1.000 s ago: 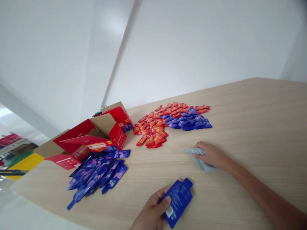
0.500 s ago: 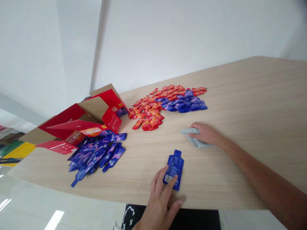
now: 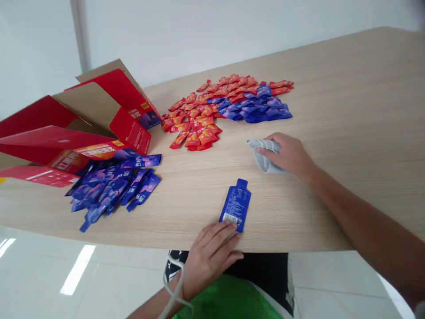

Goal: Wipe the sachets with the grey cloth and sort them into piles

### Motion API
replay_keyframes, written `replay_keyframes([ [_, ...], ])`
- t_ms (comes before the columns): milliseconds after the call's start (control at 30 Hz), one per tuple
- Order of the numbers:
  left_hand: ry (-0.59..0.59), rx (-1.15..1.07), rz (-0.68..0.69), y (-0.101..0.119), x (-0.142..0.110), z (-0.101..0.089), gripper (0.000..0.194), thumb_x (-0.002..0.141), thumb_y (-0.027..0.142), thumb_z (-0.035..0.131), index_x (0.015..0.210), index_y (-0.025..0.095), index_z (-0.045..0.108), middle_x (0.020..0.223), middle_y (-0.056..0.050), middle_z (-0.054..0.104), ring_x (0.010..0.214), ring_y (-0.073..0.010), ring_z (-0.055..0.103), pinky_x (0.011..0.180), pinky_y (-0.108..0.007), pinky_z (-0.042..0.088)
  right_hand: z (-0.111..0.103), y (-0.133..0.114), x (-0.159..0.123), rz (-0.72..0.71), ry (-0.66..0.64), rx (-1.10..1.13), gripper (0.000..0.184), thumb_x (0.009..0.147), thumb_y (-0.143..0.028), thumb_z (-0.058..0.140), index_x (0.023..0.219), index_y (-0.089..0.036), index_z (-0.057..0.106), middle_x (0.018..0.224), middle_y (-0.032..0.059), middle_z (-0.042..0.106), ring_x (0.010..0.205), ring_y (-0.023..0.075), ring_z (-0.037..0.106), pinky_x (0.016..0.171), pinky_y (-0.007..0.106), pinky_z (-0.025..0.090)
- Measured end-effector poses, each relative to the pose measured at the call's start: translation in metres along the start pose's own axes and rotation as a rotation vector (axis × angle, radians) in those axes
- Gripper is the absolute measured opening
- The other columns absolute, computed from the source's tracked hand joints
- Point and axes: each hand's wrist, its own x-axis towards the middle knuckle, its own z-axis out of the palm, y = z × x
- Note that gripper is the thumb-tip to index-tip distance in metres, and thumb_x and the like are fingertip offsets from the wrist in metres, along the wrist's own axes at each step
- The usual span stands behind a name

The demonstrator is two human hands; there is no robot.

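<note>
A single blue spouted pouch (image 3: 235,204) lies flat on the wooden table (image 3: 348,119) near its front edge. My left hand (image 3: 209,257) rests at that edge with fingers stretched out, fingertips touching the pouch's lower end. My right hand (image 3: 290,153) lies farther back on a crumpled grey cloth (image 3: 262,155), its fingers curled over the cloth and pressing it to the table.
A pile of blue pouches (image 3: 113,188) spills out of an open red cardboard box (image 3: 83,128) at the left. Behind lie a heap of red-orange sachets (image 3: 195,119) and a heap of blue sachets (image 3: 255,106). White floor shows below the table edge.
My left hand laid the blue pouch on the table, let go and slid back to the edge. The view tilted down. My right hand stays on the cloth.
</note>
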Motion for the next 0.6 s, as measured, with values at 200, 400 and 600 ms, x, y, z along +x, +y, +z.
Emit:
replay_keyframes([
  [200,0.036,-0.008,-0.026,-0.002,0.001,0.003,0.045,0.093,0.038,0.072,0.131,0.015,0.065,0.126,-0.011,0.072,0.123,-0.0238,0.065,0.107,-0.038,0.054,-0.006,-0.067,-0.028,-0.116,-0.028,0.105,0.029,0.093,-0.049,0.061,0.114,-0.028,0.065,0.108,0.0072,0.073,0.098,0.0277,0.069,0.088,0.043,0.053],
  [400,0.004,0.003,-0.079,-0.002,0.000,0.005,0.039,0.093,0.042,0.071,0.125,0.019,0.069,0.113,-0.005,0.077,0.111,-0.0224,0.071,0.109,-0.037,0.050,0.015,-0.119,-0.074,-0.588,-0.499,0.159,0.023,0.098,-0.026,0.053,0.119,-0.024,0.063,0.117,0.0064,0.070,0.102,0.0201,0.066,0.081,0.032,0.052],
  [600,-0.026,0.023,-0.046,-0.005,-0.001,0.005,0.043,0.098,0.037,0.066,0.138,0.019,0.062,0.134,-0.006,0.069,0.125,-0.0183,0.065,0.109,-0.027,0.046,0.038,-0.102,-0.048,-0.469,-0.572,-0.072,0.022,0.097,-0.031,0.059,0.117,-0.022,0.063,0.118,0.0077,0.063,0.092,0.0188,0.064,0.064,0.027,0.048],
])
